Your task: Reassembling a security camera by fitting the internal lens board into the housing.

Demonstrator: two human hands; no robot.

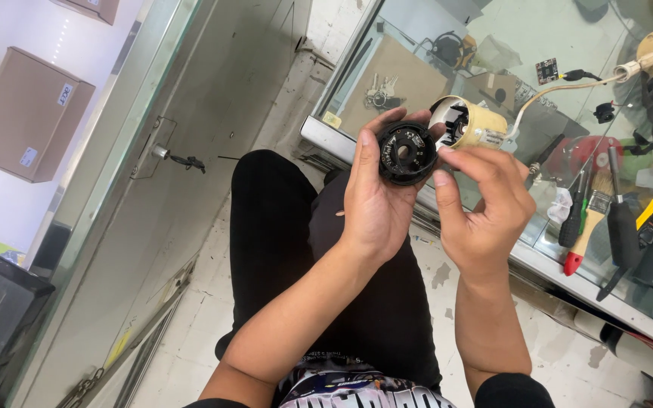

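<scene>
The left hand [376, 200] cups a stiff, light-looking black round part [406, 153]; the right hand [485, 204] pinches its rim, perhaps bracing the cream housing [471, 125].

The left hand [376, 196] hides the black round part's [406, 153] lower rim. At the frame's right, the glass worktop [447, 30] and tools [606, 211] are cut off; items beneath the glass blur.

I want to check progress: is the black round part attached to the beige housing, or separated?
Separated. The left hand holds the black round part in front of the beige housing, whose open end shows.
</scene>
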